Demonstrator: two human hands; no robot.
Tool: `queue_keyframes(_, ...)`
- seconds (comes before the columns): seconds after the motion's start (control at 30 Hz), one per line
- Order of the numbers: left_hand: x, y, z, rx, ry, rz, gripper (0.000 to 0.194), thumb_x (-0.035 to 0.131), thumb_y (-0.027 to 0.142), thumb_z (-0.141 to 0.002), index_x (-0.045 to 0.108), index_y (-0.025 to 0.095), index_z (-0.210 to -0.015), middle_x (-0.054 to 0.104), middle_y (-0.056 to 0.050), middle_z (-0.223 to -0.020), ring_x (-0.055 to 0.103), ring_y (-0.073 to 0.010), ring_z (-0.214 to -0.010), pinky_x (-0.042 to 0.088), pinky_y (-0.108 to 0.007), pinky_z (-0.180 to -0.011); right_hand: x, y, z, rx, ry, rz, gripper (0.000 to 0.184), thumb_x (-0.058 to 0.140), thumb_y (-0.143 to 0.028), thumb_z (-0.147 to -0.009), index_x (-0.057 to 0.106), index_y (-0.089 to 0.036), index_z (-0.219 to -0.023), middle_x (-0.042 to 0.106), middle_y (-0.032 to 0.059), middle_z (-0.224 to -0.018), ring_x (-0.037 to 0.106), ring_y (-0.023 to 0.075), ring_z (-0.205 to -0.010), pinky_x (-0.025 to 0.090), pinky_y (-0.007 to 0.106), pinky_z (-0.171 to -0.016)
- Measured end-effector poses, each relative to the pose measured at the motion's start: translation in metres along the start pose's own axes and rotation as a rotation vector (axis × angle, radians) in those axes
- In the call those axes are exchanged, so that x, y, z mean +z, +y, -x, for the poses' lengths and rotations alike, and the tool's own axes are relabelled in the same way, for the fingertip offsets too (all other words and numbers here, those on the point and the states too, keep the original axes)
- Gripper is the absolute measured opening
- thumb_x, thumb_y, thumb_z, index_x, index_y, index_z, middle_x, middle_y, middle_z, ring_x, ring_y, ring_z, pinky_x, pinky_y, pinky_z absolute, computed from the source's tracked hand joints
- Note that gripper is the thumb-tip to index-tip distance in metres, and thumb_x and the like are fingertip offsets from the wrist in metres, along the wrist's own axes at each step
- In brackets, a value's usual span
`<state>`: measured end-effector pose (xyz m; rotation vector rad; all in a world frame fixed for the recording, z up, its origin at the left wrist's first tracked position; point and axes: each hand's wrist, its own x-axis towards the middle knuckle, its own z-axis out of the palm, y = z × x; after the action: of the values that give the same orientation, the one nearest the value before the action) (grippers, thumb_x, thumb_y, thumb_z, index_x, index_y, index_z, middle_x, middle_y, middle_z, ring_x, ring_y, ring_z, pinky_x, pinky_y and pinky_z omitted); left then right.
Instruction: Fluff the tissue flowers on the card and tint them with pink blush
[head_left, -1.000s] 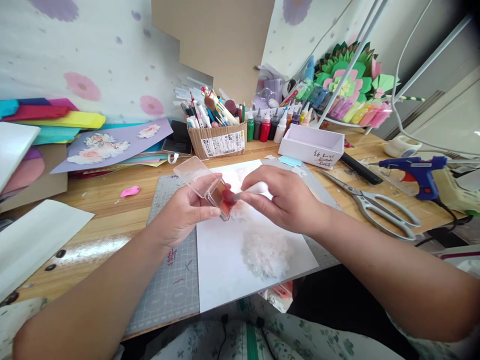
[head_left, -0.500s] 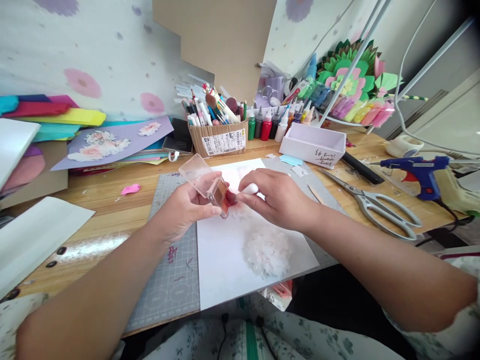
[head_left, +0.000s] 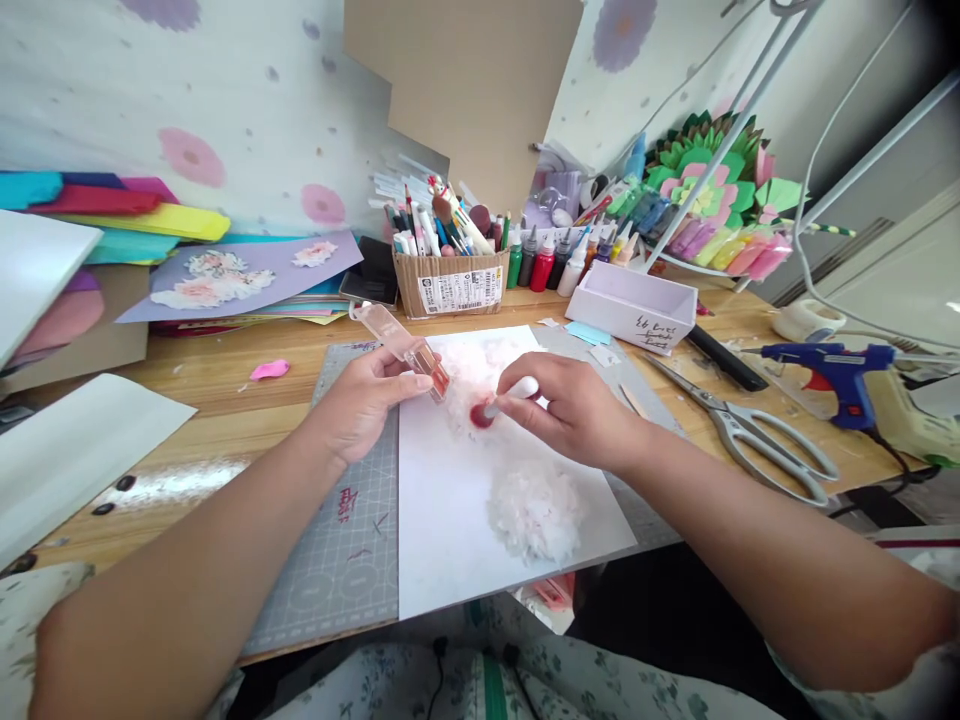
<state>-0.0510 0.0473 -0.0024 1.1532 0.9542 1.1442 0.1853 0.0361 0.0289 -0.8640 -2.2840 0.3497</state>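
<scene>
My left hand [head_left: 367,398] grips a small clear-lidded powder compact [head_left: 426,368], its lid swung open and its coloured pans tilted toward the right. In my right hand [head_left: 562,405] is a makeup brush [head_left: 517,395] with a white handle. The brush's dark red bristles meet a fluffy pale pink paper flower [head_left: 469,375], partly hidden behind my hands. Nearer to me, a second fluffy white-pink flower [head_left: 534,510] lies on a white sheet of paper [head_left: 442,540]. Beneath the sheet is a grey cutting mat [head_left: 330,570].
Scissors [head_left: 739,425] and a blue glue gun [head_left: 829,370] lie at the right. A cardboard box of pens and brushes [head_left: 450,285], several paint bottles and a white box [head_left: 634,308] stand behind. Coloured papers [head_left: 255,262] are stacked at the left.
The brush has moved off the compact, down and right onto the pale pink flower. My left hand has drawn the compact slightly left and turned it. The camera view has shifted a little.
</scene>
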Motion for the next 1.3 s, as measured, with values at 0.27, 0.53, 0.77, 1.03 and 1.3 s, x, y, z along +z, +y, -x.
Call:
queue_keyframes(0.27, -0.002, -0.002, -0.001, -0.010, -0.063, 0.019, 0.028, 0.074, 0.020, -0.069, 0.070, 0.021, -0.096, 0.069, -0.002, -0.089, 0.061, -0.0175, -0.083, 0.042, -0.031, -0.082, -0.003, -0.003, -0.001, 0.033, 0.035, 0.002, 0.014, 0.054, -0.029, -0.088, 0.058, -0.018, -0.080, 0.066, 0.0032, -0.076, 0.058, 0.0128, -0.064, 0.042, 0.025, -0.060)
queue_keyframes(0.53, -0.002, -0.001, -0.001, 0.018, -0.107, -0.003, 0.024, 0.073, 0.022, -0.069, 0.069, 0.018, -0.092, 0.067, -0.002, -0.087, 0.059, -0.0193, -0.084, 0.040, -0.032, -0.080, 0.005, 0.009, -0.007, 0.198, 0.074, 0.096, 0.016, 0.056, -0.032, -0.086, 0.060, -0.019, -0.081, 0.064, 0.0006, -0.067, 0.052, 0.0112, -0.055, 0.039, 0.024, -0.054)
queue_keyframes(0.77, -0.004, -0.001, 0.000, 0.028, -0.128, 0.019, 0.020, 0.070, 0.021, -0.071, 0.070, 0.018, -0.090, 0.067, -0.003, -0.087, 0.059, -0.0187, -0.084, 0.041, -0.032, -0.081, 0.005, 0.008, -0.004, 0.201, 0.052, 0.052, 0.014, 0.056, -0.030, -0.086, 0.060, -0.018, -0.079, 0.063, 0.0005, -0.066, 0.054, 0.0116, -0.056, 0.039, 0.024, -0.054)
queue_keyframes(1.03, -0.011, 0.013, -0.022, 0.024, -0.102, 0.113, 0.046, 0.077, 0.014, -0.064, 0.067, 0.024, -0.108, 0.070, -0.001, -0.091, 0.062, -0.0155, -0.079, 0.047, -0.029, -0.074, -0.023, 0.013, -0.047, 0.207, 0.270, -0.136, 0.018, 0.055, -0.036, -0.085, 0.055, -0.019, -0.079, 0.058, -0.0017, -0.063, 0.052, 0.0122, -0.059, 0.039, 0.026, -0.057)
queue_keyframes(1.3, -0.018, 0.028, -0.059, 0.028, -0.269, 0.063, 0.056, 0.077, 0.017, -0.065, 0.063, 0.023, -0.119, 0.070, -0.006, -0.105, 0.064, -0.0167, -0.077, 0.048, -0.028, -0.067, 0.015, 0.027, -0.104, 0.142, 0.448, -0.115, 0.031, 0.043, -0.042, -0.088, 0.038, -0.021, -0.065, 0.044, -0.0033, -0.059, 0.041, 0.0108, -0.058, 0.029, 0.025, -0.056)
